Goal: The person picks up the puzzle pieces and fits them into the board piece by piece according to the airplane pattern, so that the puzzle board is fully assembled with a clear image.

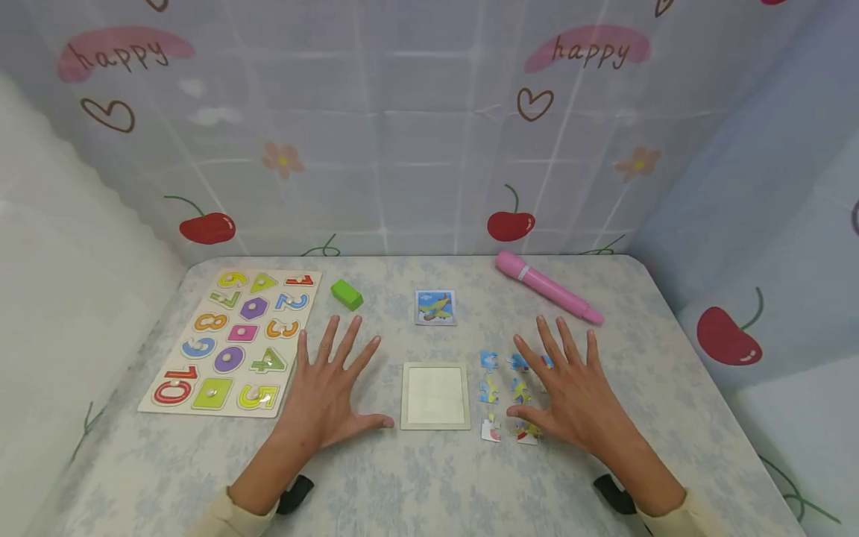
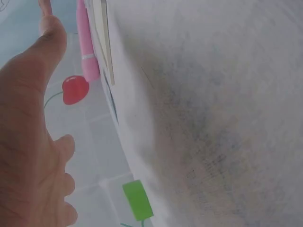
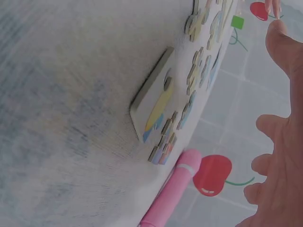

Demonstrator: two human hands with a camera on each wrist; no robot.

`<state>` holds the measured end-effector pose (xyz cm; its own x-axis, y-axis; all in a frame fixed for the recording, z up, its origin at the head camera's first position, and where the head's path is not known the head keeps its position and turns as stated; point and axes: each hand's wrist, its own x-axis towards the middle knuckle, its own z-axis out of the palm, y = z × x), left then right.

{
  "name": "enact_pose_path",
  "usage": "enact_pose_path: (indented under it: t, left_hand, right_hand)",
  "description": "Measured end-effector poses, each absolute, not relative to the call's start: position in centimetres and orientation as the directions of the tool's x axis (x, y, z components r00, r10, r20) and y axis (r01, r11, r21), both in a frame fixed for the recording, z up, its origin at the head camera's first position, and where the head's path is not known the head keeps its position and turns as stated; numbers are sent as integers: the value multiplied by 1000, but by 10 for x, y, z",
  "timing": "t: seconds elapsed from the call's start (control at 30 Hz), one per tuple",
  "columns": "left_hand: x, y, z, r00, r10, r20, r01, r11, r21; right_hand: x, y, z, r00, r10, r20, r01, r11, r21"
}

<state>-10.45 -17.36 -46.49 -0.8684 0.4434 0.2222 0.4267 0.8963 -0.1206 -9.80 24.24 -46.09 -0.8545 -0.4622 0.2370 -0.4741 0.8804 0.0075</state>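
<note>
My left hand (image 1: 325, 395) is spread with straight fingers beside the number board (image 1: 228, 343) and holds nothing. Between the hands lies a square puzzle frame (image 1: 406, 395) with a bare pale inside. My right hand (image 1: 570, 388) is spread too, above several jigsaw pieces (image 1: 489, 391), and hides part of them. In the right wrist view a puzzle piece (image 3: 154, 97) lies on the table below that hand. Beyond the frame sits a small picture card (image 1: 435, 307) of a yellow airplane on blue.
A green block (image 1: 347, 294) lies past the left fingertips. The pink marker-shaped stick (image 1: 550, 288) rests slantwise at the back right. A patterned cloth covers the table (image 1: 376, 485), and a curtain (image 1: 416, 134) with cherries rises behind its far edge.
</note>
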Motion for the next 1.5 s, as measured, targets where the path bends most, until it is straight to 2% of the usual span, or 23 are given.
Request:
enact_pose_path:
  t: [0.23,0.47,0.83,1.13,1.3,1.5]
  left_hand:
    - [-108,-171,-465,-870,451,199,449,892,-57]
    - [-108,-170,-465,-850,510,135,527,833,172]
    - [-115,-170,-475,-788,599,143,600,694,398]
    - [-117,-166,-473,-774,627,85,599,682,420]
    - [-116,-163,-474,-774,624,105,610,693,383]
    - [-118,-162,-477,-770,630,97,617,698,364]
  right_hand:
    - [-105,238,-457,-822,-514,245,-532,847,-9]
    - [-118,232,-458,-810,-542,222,-578,803,-148]
    - [-141,225,-463,-835,-531,142,-550,806,-221]
    - [-158,221,-467,-823,-560,94,-562,779,-279]
    - [-161,216,-468,-800,-590,109,-596,760,-261]
    - [-166,209,-468,-802,-592,82,-591,765,-254]
